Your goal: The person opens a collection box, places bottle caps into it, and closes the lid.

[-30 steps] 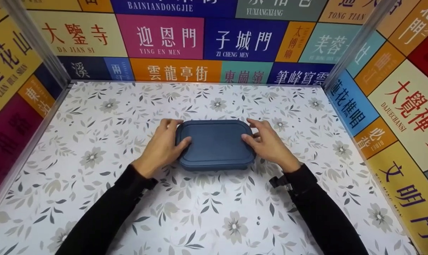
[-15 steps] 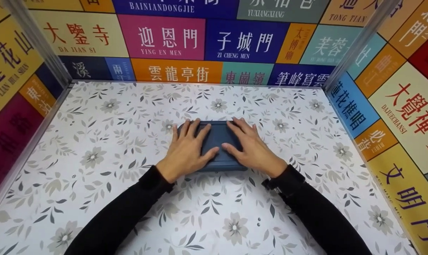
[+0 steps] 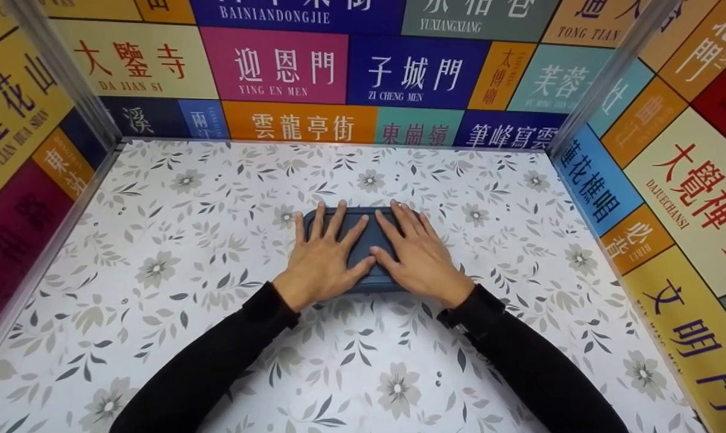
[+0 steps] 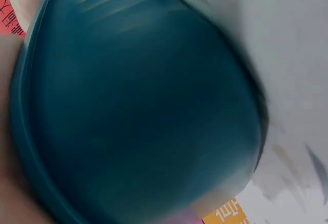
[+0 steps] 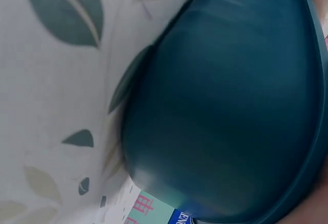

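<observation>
A dark blue rectangular lidded food container (image 3: 369, 236) sits on the patterned tabletop, in the middle of the head view. My left hand (image 3: 321, 263) lies across the left half of its lid with straight, spread fingers pointing to the back edge. On the right half my right hand (image 3: 423, 260) rests the same way, its thumb tip meeting the left thumb near the lid's centre. Much of the lid is hidden beneath both hands. Each wrist view is filled by the container's smooth side wall (image 4: 143, 106), with the lid's rim (image 5: 320, 116) and part of a hand at the border.
The white tabletop (image 3: 219, 361) carries a grey flower and leaf print. Upright panels with coloured lettered blocks, such as the back panel (image 3: 273, 63), stand at the back, left and right. Metal corner posts (image 3: 606, 75) join them.
From gripping the container's two ends, my hands moved inward onto the lid and flattened with fingers spread. In the last half second they drew slightly closer. The container stays in about the same place.
</observation>
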The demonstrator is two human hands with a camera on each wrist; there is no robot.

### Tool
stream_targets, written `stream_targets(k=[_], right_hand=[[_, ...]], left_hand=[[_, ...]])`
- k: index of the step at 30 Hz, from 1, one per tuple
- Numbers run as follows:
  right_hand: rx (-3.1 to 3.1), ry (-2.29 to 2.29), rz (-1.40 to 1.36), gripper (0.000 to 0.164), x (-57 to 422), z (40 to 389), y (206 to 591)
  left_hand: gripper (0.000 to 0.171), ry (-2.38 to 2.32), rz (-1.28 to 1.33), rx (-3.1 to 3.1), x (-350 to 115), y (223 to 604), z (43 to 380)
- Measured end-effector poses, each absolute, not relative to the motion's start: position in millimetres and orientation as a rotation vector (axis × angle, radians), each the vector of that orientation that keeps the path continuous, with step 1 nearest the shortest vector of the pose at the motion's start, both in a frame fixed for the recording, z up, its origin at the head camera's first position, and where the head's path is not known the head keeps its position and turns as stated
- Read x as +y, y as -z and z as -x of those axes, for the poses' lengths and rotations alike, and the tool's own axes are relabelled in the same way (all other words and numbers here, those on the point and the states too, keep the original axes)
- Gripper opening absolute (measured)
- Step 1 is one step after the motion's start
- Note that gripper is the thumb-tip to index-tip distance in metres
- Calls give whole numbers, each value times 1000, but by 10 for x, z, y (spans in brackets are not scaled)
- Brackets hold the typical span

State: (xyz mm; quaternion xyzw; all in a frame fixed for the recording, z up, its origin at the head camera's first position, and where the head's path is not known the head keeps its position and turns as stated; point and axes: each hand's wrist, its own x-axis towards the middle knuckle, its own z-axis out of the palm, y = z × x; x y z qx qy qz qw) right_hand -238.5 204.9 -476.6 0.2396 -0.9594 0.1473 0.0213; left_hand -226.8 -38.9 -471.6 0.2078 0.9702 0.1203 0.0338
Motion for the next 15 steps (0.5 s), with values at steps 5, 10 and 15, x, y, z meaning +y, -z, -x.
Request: stream_targets(k=[5,10,15], right_hand=[[-2968,-433,-744,75,2034,2359,4789],[-2956,-411,-711,74,2017,2356,4786],[-2953,-408,-689,73,1986,2375,4807]], left_hand=[[88,-347,-632,2972,-381,4735,2257],[88,-324,-638,2952,-377,4727,2278],[87,-307,-646,2964,-396,4747,2291]])
